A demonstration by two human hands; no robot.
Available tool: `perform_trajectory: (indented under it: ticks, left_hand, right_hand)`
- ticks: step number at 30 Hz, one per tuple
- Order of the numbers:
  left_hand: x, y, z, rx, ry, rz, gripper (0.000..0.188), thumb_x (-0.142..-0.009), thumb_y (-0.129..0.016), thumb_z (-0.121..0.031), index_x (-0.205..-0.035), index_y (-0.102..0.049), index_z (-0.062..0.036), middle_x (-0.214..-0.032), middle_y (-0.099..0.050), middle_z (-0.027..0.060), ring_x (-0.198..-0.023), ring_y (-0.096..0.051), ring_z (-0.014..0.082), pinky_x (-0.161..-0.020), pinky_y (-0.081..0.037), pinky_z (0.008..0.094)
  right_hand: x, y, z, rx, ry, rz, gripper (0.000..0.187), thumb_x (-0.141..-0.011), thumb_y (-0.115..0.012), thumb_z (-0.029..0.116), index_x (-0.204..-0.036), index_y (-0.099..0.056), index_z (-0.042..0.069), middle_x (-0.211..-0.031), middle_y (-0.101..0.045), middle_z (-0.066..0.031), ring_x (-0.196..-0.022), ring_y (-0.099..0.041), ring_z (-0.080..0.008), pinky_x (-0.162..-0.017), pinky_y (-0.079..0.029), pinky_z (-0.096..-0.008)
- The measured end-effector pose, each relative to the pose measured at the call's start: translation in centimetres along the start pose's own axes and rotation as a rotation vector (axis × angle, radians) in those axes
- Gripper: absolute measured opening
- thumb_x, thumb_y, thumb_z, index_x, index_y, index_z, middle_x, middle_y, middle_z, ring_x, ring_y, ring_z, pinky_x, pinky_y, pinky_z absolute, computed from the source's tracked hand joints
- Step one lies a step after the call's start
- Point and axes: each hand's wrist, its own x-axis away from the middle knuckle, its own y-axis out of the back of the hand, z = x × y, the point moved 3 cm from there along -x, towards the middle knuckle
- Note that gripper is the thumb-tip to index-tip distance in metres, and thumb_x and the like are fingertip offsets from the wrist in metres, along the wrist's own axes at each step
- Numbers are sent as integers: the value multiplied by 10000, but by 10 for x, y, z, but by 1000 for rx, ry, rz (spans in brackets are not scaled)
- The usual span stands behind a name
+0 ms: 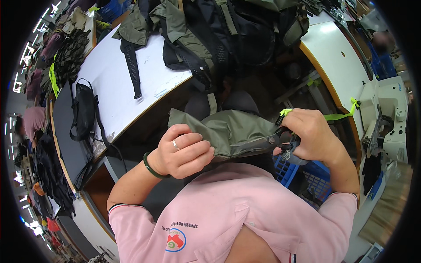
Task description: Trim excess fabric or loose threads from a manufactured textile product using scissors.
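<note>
An olive-green fabric piece [239, 125] with a short strap tab lies over my lap. My left hand [186, 151] is closed on its left end, fingers curled over the lower edge. Dark-bladed scissors [258, 144] are gripped in my right hand [309, 133], their blades pointing left along the fabric's lower edge. A neon yellow-green ribbon [340, 116] runs from the scissors' handle toward the right. Whether the blades are parted cannot be made out.
Olive and black backpacks [228, 35] cover the far part of the white table [149, 65]. A black pouch [83, 109] with straps rests at the left. On the right stands a white sewing machine [392, 118]; blue plastic crates [318, 175] sit low beside me.
</note>
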Motion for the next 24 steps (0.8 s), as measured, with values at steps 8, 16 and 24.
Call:
perform_trajectory:
  ticks: [8, 16, 24]
  left_hand:
    - [-1, -8, 6, 90, 83, 16, 191, -706, -694, -16, -871, -603, -46, -870, -635, 56, -694, -590, 205, -640, -490, 334]
    - [-3, -22, 6, 274, 244, 236, 238, -731, -760, -133, -926, -633, -85, -810, -572, 44, -598, -538, 175, -528, -435, 297]
    - [-3, -14, -3, 80, 73, 187, 237, -727, -722, -108, -948, -638, -106, -902, -598, 29, -641, -536, 163, -565, -419, 286]
  right_hand:
    - [15, -29, -4, -347, -110, 195, 227, -656, -721, -16, -850, -612, 22, -764, -643, -127, -736, -647, -330, -633, -508, -389]
    - [19, -24, -10, -399, -127, 132, 234, -649, -690, -67, -846, -590, 8, -746, -631, -134, -706, -638, -340, -624, -505, -387]
    - [23, -26, -8, -430, -89, 137, 233, -653, -705, -52, -846, -591, 12, -741, -627, -132, -699, -640, -331, -610, -502, -380]
